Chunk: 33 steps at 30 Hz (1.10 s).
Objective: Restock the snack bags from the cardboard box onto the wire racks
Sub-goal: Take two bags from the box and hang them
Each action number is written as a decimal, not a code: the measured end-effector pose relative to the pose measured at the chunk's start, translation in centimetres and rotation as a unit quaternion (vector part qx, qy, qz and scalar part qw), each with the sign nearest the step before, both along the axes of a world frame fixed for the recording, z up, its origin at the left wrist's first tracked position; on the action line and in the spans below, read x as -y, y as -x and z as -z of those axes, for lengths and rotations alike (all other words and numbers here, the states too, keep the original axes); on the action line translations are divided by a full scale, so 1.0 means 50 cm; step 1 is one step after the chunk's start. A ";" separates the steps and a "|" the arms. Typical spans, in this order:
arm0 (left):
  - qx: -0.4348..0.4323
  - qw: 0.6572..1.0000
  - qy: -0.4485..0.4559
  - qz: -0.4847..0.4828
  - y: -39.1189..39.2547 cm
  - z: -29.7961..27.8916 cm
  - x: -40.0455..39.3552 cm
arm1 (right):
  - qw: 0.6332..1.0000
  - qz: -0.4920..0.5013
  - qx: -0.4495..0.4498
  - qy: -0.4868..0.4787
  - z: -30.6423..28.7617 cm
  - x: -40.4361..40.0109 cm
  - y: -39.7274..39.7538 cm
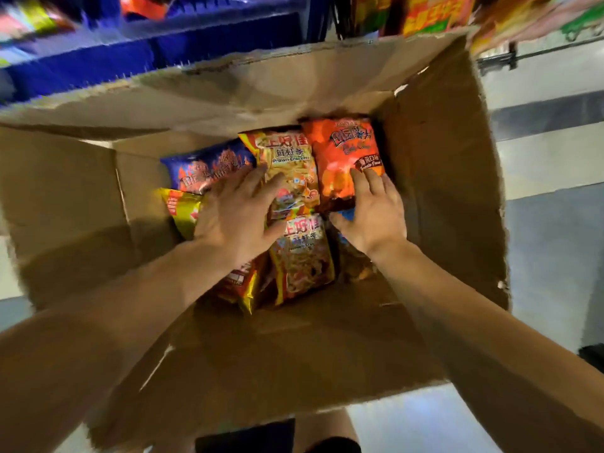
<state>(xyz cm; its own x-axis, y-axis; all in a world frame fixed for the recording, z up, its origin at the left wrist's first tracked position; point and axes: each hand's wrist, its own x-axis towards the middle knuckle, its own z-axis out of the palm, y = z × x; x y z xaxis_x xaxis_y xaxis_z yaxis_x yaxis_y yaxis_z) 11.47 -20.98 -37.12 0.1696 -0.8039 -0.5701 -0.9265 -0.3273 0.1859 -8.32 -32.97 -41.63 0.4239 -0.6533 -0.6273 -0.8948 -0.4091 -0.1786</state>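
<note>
An open cardboard box (pixel 434 191) sits below me with several snack bags inside. My left hand (pixel 238 214) lies flat, fingers spread, across a yellow prawn-cracker bag (pixel 291 168) and a blue bag (pixel 206 168). My right hand (pixel 372 210) touches the lower edge of an orange-red chip bag (pixel 343 152), thumb under its bottom corner and fingers on top. A second prawn-cracker bag (pixel 304 256) lies between my wrists. A yellow bag (pixel 181 207) sits at the left, partly under my left hand.
Blue shelving (pixel 163 53) stands behind the box at the top left. Hanging snack packs (pixel 431 14) and a wire rack bar (pixel 536 53) are at the top right. A pale tiled floor (pixel 552 256) runs to the right. The box flaps splay outward all round.
</note>
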 end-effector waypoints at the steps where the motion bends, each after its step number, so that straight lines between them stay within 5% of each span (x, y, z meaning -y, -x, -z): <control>1: -0.007 1.000 0.002 -0.002 -0.003 0.031 0.010 | 1.000 0.006 0.008 0.009 0.030 0.015 -0.006; 9: -0.056 0.994 0.052 -0.073 0.004 0.173 0.018 | 0.975 0.213 0.017 -0.054 0.201 0.103 -0.022; 15: -0.129 0.976 0.063 -0.164 0.023 0.147 0.003 | 0.959 0.247 0.137 0.010 0.135 0.048 -0.007; 17: -0.191 0.948 0.059 -0.248 0.027 0.129 0.004 | 0.946 0.266 0.186 0.014 0.086 -0.002 -0.007; 21: -0.386 0.799 0.023 -0.460 0.029 0.103 0.007 | 0.941 0.244 0.234 -0.019 0.016 -0.126 -0.047; 23: -0.390 0.752 0.045 -0.529 0.017 0.104 -0.005 | 0.947 0.198 0.248 -0.053 0.002 -0.184 -0.082; 28: -0.293 0.742 0.102 -0.595 -0.079 0.136 -0.071 | 0.950 0.133 0.253 -0.128 0.045 -0.190 -0.129; 33: -0.252 0.729 0.107 -0.627 -0.153 0.191 -0.117 | 0.933 0.292 0.198 -0.070 0.163 -0.047 -0.167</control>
<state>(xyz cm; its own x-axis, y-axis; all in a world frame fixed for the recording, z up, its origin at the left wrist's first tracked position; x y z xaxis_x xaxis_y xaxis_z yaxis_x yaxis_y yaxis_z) 19.14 -15.14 -46.67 0.6605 -0.2770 -0.6979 0.2799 -0.7716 0.5712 0.06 -30.63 -49.78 0.2390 -0.7685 -0.5936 -0.8102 0.1792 -0.5581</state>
